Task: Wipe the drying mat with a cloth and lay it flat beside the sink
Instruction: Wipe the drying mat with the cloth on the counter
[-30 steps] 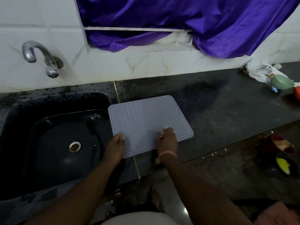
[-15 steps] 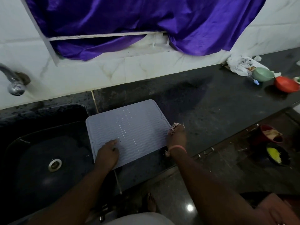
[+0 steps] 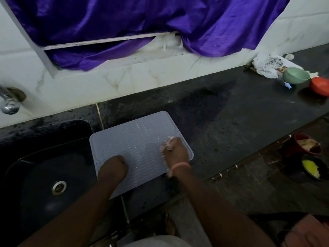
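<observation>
A pale grey ridged drying mat [image 3: 137,143] lies flat on the dark counter, its left edge overhanging the black sink [image 3: 44,175]. My left hand [image 3: 114,166] presses down on the mat's near left part. My right hand [image 3: 175,151] grips a small pale cloth [image 3: 167,142] and holds it against the mat's right side. Only bits of the cloth show past the fingers and below the wrist.
A steel tap [image 3: 10,102] sticks out of the wall at far left. A green bowl [image 3: 296,75], a red bowl [image 3: 320,85] and a crumpled bag [image 3: 268,64] sit at the counter's far right. Purple fabric [image 3: 142,24] hangs over the tiled wall.
My right hand with the cloth has moved from the mat's right edge back onto its right part. My left hand stays pressing the near left corner. The view has shifted.
</observation>
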Motion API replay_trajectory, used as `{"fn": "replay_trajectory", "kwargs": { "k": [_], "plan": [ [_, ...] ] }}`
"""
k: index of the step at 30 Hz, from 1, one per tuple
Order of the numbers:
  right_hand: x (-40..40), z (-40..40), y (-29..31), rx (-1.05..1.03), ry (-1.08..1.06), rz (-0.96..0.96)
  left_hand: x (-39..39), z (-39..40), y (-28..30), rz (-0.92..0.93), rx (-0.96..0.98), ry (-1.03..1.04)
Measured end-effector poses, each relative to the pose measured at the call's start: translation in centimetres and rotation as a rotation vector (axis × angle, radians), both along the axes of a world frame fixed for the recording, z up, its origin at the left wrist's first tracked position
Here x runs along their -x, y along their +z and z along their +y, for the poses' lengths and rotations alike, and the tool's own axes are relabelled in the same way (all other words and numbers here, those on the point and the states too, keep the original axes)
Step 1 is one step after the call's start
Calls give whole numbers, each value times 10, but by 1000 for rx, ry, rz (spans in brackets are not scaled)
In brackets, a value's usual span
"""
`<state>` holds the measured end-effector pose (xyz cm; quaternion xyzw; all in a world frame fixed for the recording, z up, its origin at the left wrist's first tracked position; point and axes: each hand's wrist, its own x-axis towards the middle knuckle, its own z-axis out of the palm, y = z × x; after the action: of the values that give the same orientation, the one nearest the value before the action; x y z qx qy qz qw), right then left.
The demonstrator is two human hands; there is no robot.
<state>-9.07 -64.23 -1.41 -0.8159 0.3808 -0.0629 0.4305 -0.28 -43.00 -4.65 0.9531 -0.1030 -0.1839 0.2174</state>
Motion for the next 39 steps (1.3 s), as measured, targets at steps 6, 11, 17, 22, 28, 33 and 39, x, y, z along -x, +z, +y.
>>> {"fn": "replay_trajectory", "kwargs": {
  "k": [6,11,17,22,28,33,39],
  "plan": [
    [20,-82,-5,145,144,117,-25,-46,11,41,37,-117],
    [5,-105,-10,311,476,264,-26,-86,-2,95,-74,-275],
    [-54,-150,15,64,279,38,-32,-140,3,86,-194,-343],
    [-84,-146,-19,237,615,144,-34,-179,1,161,-272,-404],
    [-48,-139,-18,444,802,176,-29,-185,-5,85,-366,-376],
    [-3,-140,-8,240,741,385,-35,-185,3,117,-342,-376],
    [-67,-162,44,154,908,729,-45,-197,14,55,-361,-384]
  ]
}}
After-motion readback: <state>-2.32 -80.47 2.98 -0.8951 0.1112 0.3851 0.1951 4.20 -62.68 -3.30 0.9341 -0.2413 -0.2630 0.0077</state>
